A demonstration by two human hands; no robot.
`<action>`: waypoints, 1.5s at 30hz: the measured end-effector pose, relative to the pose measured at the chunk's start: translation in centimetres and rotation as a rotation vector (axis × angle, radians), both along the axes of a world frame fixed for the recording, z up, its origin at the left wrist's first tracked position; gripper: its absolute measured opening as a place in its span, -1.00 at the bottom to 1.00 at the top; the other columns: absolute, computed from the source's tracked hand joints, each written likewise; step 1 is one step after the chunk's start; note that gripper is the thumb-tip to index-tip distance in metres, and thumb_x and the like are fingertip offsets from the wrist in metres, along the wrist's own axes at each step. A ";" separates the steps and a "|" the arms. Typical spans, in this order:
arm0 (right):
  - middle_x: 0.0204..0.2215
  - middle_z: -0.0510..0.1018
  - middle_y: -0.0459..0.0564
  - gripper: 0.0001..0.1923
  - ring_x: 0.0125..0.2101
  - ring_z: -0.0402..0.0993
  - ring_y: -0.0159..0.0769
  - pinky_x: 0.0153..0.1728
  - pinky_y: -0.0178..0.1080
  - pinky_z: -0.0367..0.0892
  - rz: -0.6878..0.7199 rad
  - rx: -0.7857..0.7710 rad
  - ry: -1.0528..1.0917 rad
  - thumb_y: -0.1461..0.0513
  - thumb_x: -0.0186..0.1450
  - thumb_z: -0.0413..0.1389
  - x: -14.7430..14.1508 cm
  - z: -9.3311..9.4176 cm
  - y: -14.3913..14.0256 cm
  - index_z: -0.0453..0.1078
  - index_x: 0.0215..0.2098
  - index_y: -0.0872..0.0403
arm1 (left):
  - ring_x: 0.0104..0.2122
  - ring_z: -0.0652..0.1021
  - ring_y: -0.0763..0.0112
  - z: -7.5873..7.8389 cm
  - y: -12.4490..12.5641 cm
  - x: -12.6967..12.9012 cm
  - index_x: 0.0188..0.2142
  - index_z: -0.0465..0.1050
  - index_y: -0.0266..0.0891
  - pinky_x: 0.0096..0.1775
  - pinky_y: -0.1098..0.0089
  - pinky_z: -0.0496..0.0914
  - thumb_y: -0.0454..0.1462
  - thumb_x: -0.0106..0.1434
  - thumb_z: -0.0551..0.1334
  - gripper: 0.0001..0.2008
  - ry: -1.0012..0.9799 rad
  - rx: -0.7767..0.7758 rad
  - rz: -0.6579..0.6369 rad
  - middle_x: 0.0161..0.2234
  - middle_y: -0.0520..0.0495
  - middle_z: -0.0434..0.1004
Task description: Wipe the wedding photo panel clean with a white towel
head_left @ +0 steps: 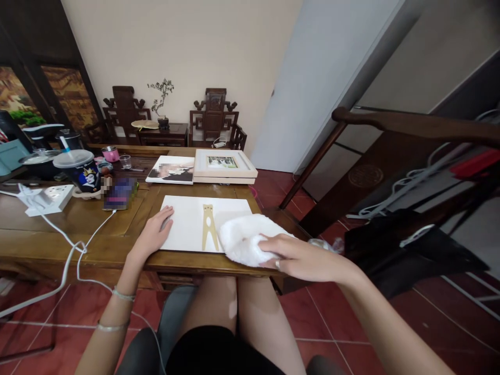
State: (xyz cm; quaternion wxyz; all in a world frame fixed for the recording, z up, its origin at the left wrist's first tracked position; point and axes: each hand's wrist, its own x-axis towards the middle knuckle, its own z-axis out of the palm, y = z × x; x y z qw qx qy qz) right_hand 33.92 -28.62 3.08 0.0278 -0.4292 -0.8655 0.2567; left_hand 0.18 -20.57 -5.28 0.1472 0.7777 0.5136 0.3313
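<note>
A white rectangular panel (183, 224) lies flat at the table's front edge. On its middle sits a tan, two-legged piece (209, 211) with an oval hole, like the stand on a picture frame's back. My left hand (154, 233) rests on the panel's left edge, fingers extended and thumb apart. Bunched in my right hand (287, 255) is a fluffy white cloth (244, 237), pressed on the panel's right end and covering its front right corner. My right fingertips are partly sunk in the cloth.
Behind the panel are a photo print (172, 169) and stacked white picture frames (225, 165). A lidded cup (82, 169), a phone (120, 194) on its cable and a power strip (50, 199) stand left. A wooden chair (336, 192) is at right.
</note>
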 end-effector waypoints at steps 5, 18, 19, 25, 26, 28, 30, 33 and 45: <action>-0.46 0.36 -0.07 -0.80 -0.35 0.30 -0.26 -0.26 -0.25 0.25 -0.003 -0.040 0.097 0.16 0.23 -0.04 -0.1 -0.2 3.1 0.14 -0.53 0.04 | 0.18 0.30 0.20 -0.1 0.2 -0.1 0.04 0.37 -0.32 0.21 0.13 0.11 -0.15 0.27 0.03 -0.57 -0.003 0.003 -0.004 0.14 -0.21 0.34; -0.41 0.43 -0.03 -0.83 -0.31 0.33 -0.18 -0.21 -0.19 0.18 -0.296 0.252 0.296 0.17 0.24 -0.06 -3.0 -4.1 12.8 0.18 -0.49 0.04 | 0.18 0.30 0.21 0.1 0.2 -0.3 0.05 0.37 -0.37 0.22 0.18 0.11 -0.14 0.28 0.03 -0.54 0.026 -0.002 0.004 0.13 -0.24 0.34; -0.44 0.41 -0.04 -0.82 -0.33 0.32 -0.19 -0.24 -0.20 0.18 -0.299 0.254 0.283 0.17 0.24 -0.07 -3.0 -4.0 12.3 0.16 -0.50 0.04 | 0.18 0.29 0.20 0.1 0.2 -0.3 0.05 0.37 -0.37 0.22 0.18 0.10 -0.14 0.28 0.03 -0.54 0.026 -0.002 0.003 0.13 -0.24 0.34; -0.51 0.32 -0.08 -0.80 -0.39 0.26 -0.26 -0.32 -0.27 0.16 -0.166 0.116 0.167 0.18 0.23 -0.06 -1.3 -1.9 6.0 0.12 -0.54 0.04 | 0.18 0.30 0.20 0.0 0.1 -0.1 0.05 0.37 -0.36 0.22 0.17 0.10 -0.15 0.28 0.03 -0.55 0.023 0.001 0.001 0.13 -0.23 0.34; -0.51 0.32 -0.08 -0.81 -0.40 0.26 -0.28 -0.32 -0.27 0.17 -0.129 0.074 0.140 0.19 0.23 -0.06 -1.0 -1.3 4.6 0.13 -0.53 0.05 | 0.18 0.29 0.21 0.0 0.1 -0.1 0.05 0.37 -0.36 0.22 0.16 0.10 -0.16 0.28 0.03 -0.56 0.023 0.002 0.002 0.13 -0.23 0.34; -0.50 0.32 -0.08 -0.82 -0.38 0.26 -0.28 -0.32 -0.28 0.17 -0.055 -0.005 0.086 0.21 0.22 -0.07 -0.6 0.1 2.1 0.14 -0.53 0.06 | 0.18 0.29 0.22 0.0 0.1 0.0 0.05 0.37 -0.36 0.22 0.17 0.10 -0.17 0.28 0.02 -0.56 0.022 0.003 0.001 0.13 -0.24 0.34; -0.50 0.32 -0.08 -0.84 -0.36 0.27 -0.28 -0.31 -0.29 0.18 0.003 -0.062 0.044 0.23 0.21 -0.06 -0.5 1.2 0.3 0.15 -0.53 0.06 | 0.18 0.29 0.22 0.0 0.1 0.0 0.04 0.37 -0.37 0.22 0.17 0.10 -0.17 0.28 0.02 -0.56 0.017 0.006 -0.001 0.13 -0.24 0.34; -0.49 0.35 -0.07 -0.85 -0.35 0.28 -0.28 -0.29 -0.29 0.18 0.044 -0.082 0.020 0.26 0.21 -0.06 -1.0 2.1 -0.5 0.17 -0.52 0.07 | 0.18 0.29 0.21 -0.1 0.1 -0.1 0.04 0.38 -0.37 0.22 0.16 0.10 -0.16 0.28 0.03 -0.56 0.010 0.010 -0.003 0.13 -0.25 0.34; -0.42 0.43 -0.01 -0.86 -0.35 0.34 -0.22 -0.29 -0.27 0.16 -0.238 0.286 0.155 0.23 0.27 -0.07 -5.8 -2.6 11.1 0.26 -0.41 0.09 | 0.18 0.30 0.19 -0.2 0.2 -0.2 0.05 0.37 -0.37 0.21 0.14 0.11 -0.16 0.27 0.03 -0.56 0.001 0.010 -0.006 0.13 -0.25 0.34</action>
